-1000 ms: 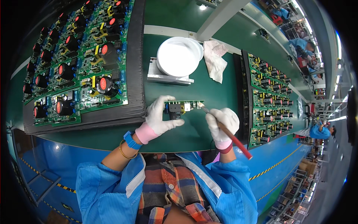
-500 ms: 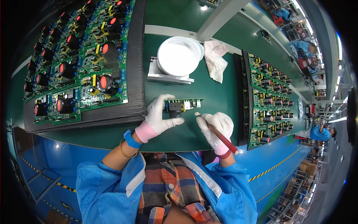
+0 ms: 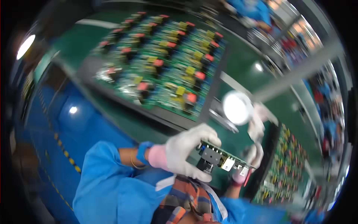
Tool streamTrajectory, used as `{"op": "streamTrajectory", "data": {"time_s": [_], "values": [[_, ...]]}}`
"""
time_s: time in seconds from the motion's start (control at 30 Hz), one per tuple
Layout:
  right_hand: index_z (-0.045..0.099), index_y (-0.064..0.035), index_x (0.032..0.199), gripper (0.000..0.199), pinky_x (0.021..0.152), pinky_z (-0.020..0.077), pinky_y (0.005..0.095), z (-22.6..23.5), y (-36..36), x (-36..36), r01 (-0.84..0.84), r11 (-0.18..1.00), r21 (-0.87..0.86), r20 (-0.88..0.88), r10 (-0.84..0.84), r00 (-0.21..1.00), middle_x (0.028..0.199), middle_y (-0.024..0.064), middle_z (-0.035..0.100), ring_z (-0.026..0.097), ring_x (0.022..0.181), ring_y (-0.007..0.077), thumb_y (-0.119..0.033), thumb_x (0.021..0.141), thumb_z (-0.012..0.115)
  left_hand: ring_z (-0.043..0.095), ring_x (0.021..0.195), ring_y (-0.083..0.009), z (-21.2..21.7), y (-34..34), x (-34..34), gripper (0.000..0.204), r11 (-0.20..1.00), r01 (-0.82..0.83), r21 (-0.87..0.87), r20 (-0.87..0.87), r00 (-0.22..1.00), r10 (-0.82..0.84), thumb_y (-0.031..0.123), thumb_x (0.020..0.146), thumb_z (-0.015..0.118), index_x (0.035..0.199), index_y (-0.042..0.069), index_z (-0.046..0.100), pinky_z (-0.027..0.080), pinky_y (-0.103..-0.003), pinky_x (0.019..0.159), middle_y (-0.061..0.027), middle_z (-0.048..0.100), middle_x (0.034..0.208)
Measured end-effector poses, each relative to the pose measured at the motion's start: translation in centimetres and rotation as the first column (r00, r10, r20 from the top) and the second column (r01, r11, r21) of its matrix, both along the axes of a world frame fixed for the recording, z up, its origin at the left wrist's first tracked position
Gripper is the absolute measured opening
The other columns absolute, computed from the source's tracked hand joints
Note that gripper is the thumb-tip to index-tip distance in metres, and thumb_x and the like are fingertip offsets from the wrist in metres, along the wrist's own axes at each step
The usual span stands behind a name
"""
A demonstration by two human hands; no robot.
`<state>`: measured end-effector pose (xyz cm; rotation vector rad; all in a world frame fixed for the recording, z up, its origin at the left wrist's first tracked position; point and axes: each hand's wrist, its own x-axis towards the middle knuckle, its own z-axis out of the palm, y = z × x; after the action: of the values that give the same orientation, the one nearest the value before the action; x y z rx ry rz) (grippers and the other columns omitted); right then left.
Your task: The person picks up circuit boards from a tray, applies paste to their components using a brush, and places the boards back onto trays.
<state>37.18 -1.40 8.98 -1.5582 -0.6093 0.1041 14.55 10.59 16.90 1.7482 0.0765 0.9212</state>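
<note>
In my left hand (image 3: 182, 149), white-gloved, a green circuit board (image 3: 211, 156) is gripped at its left end, raised and tilted on edge. Black blocks and pale metal parts stick out from the board toward me. My right hand (image 3: 256, 154), gloved too and blurred, is behind the board's right end, its fingers partly hidden. A thin red stick-shaped tool (image 3: 247, 178) shows below that hand, its tip out of sight. Whether the right hand touches the board I cannot tell.
Left of centre, a black tray (image 3: 149, 114) bears rows of populated circuit boards. A round white container (image 3: 237, 108) stands on a metal block (image 3: 222, 120), beside a crumpled cloth (image 3: 256, 127). More boards (image 3: 285, 168) lie at right. A co-worker's blue sleeve (image 3: 257, 10) shows far off.
The view has swung left and blurred, so the left tray sits nearer the middle. The board now appears larger and tilted down to the right. The right hand has come behind its right end.
</note>
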Motion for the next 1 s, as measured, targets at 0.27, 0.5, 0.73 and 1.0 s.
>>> {"op": "streamTrajectory", "data": {"time_s": [0.27, 0.5, 0.73, 1.0], "values": [[0.055, -0.0015, 0.104, 0.024, 0.047, 0.0284, 0.0188, -0.1, 0.7, -1.9, -0.078, 0.993, -0.092, 0.055, 0.083, 0.995, 0.061, -0.0025, 0.04, 0.037, 0.053, 0.0058, -0.021, 0.092, 0.048, 0.052, 0.095, -0.0124, 5.4, 11.5, -24.0, 0.038, 0.486, -0.855, -0.179, 0.122, 0.471, 0.874, 0.025, 0.092, 0.047, 0.119, -0.001, 0.047, 0.043, -0.026, 0.084, -0.0046, 0.054, 0.108], [0.054, -0.0017, 0.104, 0.022, 0.047, 0.0265, 0.0191, 0.9, 1.9, -2.5, -0.066, 0.992, -0.109, 0.077, 0.075, 0.994, 0.059, -0.002, 0.038, 0.034, 0.052, 0.0056, -0.018, 0.092, 0.046, 0.054, 0.091, -0.0134, 1.3, 18.7, -30.0, 0.047, 0.283, -0.948, 0.149, -0.402, 0.204, 0.893, 0.039, 0.084, 0.058, 0.104, -0.002, 0.059, 0.041, -0.026, 0.083, -0.0053, 0.061, 0.097], [0.054, -0.0017, 0.101, 0.019, 0.046, 0.0231, 0.0191, 1.2, 1.9, -3.2, -0.07, 0.994, -0.089, 0.142, 0.082, 0.986, 0.057, -0.0026, 0.036, 0.032, 0.051, 0.0047, -0.015, 0.092, 0.044, 0.054, 0.098, -0.0301, 0.7, 20.3, -28.5, 0.047, -0.094, -0.565, 0.82, -0.018, -0.189, 0.982, 0.049, 0.08, 0.053, 0.098, 0.006, 0.062, 0.042, -0.037, 0.087, -0.0135, 0.06, 0.102], [0.053, -0.0016, 0.104, 0.023, 0.047, 0.028, 0.0185, 0.6, 1.6, -3.1, -0.14, 0.987, -0.078, 0.072, 0.145, 0.987, 0.061, -0.002, 0.039, 0.036, 0.053, 0.0045, -0.019, 0.093, 0.044, 0.057, 0.089, -0.0292, 3.8, 25.4, -23.8, 0.029, 0.645, -0.235, 0.727, -0.591, 0.263, 0.763, 0.023, 0.075, 0.06, 0.099, 0.006, 0.06, 0.044, -0.038, 0.079, -0.0127, 0.059, 0.095]]}}
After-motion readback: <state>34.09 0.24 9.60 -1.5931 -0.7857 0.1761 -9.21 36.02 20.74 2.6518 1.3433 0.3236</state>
